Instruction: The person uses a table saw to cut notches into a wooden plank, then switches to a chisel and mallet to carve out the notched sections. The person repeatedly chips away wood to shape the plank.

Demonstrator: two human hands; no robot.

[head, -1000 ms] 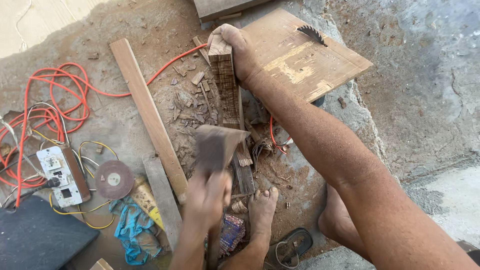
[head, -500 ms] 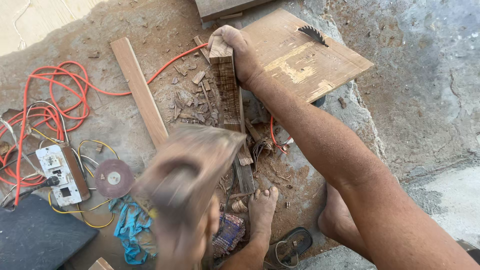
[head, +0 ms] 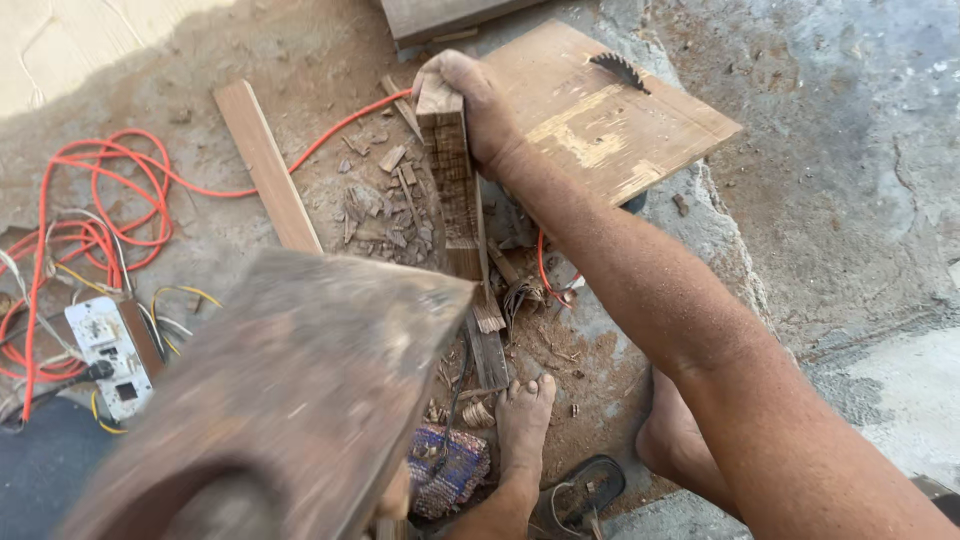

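The right hand clamps the far end of a notched wooden strip running twelve to six o'clock, a bare foot pinning its near end, while a blurred tool head looms at seven o'clock, the left hand's grip hidden.

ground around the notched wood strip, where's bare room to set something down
Free: grey concrete right of the brown plywood board. Crowded: chips and the orange cable left of the notched wood strip, a bare foot below it.
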